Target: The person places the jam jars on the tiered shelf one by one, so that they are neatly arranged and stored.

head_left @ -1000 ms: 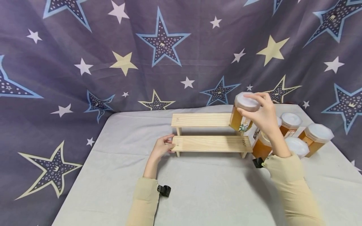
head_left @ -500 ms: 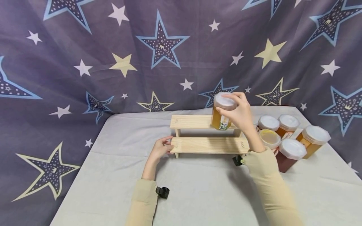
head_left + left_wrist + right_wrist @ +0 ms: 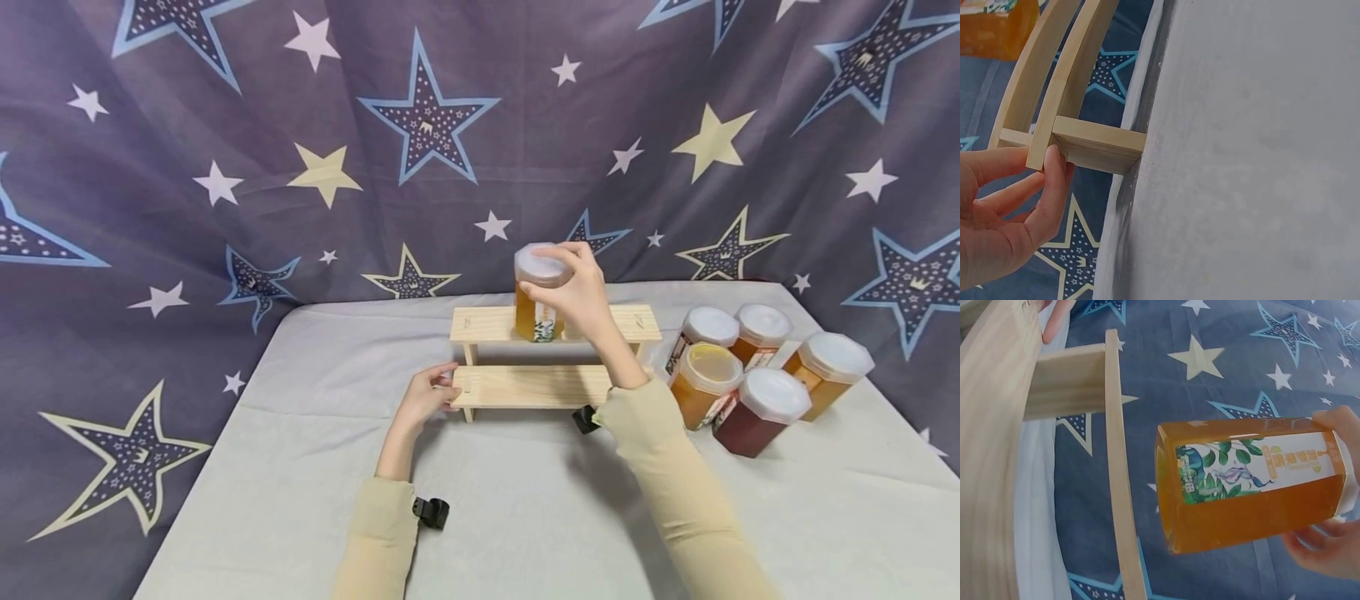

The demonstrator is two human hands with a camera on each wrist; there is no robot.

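A two-tier wooden shelf rack point(image 3: 536, 385) stands on the table. At its left end, my left hand point(image 3: 422, 398) pinches the lower board; in the left wrist view the thumb and fingers point(image 3: 1054, 187) lie on either side of that board. My right hand point(image 3: 581, 292) grips a honey jar point(image 3: 528, 310) by its white lid, over the left-middle of the upper board. Amber honey fills the jar, and its label point(image 3: 1260, 465) has leaves and a bird. From the right wrist, a gap shows between the jar's base and the upper board point(image 3: 1124, 506).
Right of the rack, several lidded jars stand close together: an amber one with a yellowish lid point(image 3: 693, 398), a dark red one point(image 3: 746, 427), and others behind and beside them. A star-patterned curtain point(image 3: 450, 208) hangs behind the pale-covered table point(image 3: 495, 517).
My right hand has carried the honey jar leftward along the upper board, from its right end to left of its middle. The left hand keeps its hold on the lower board.
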